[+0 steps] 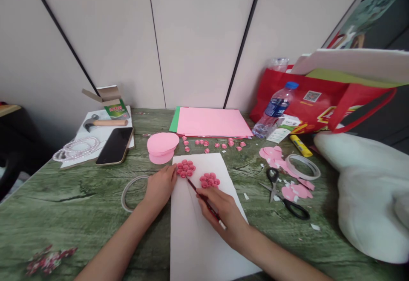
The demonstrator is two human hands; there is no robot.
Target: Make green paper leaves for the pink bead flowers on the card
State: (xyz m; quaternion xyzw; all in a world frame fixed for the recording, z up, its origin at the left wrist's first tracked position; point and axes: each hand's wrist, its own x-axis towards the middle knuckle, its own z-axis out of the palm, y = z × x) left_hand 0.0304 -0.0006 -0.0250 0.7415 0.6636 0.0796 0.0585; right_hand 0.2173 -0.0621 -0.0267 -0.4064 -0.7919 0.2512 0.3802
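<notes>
Right hand [220,212] pinching pencil [209,207] low, likely for control, tip meeting pink cluster's [185,168] 6 o'clock, on paper [198,247]. Left hand [161,185], fingers together, resting at paper's 10 o'clock, seemingly steadying; whether pinching, cannot tell.

The left hand [161,185] and right hand [223,215] are bare, with slender fingers [204,192], and both forearms [118,240] are uncovered to the frame's lower edge.

Soft, fairly even light falls on the bench [105,221], shadows faint around the hands [191,191]. A dull sheen marks the bottle [271,110] beyond them to the right. Wide-angle stretching bends the outer edges; fine detail looks slightly soft.
</notes>
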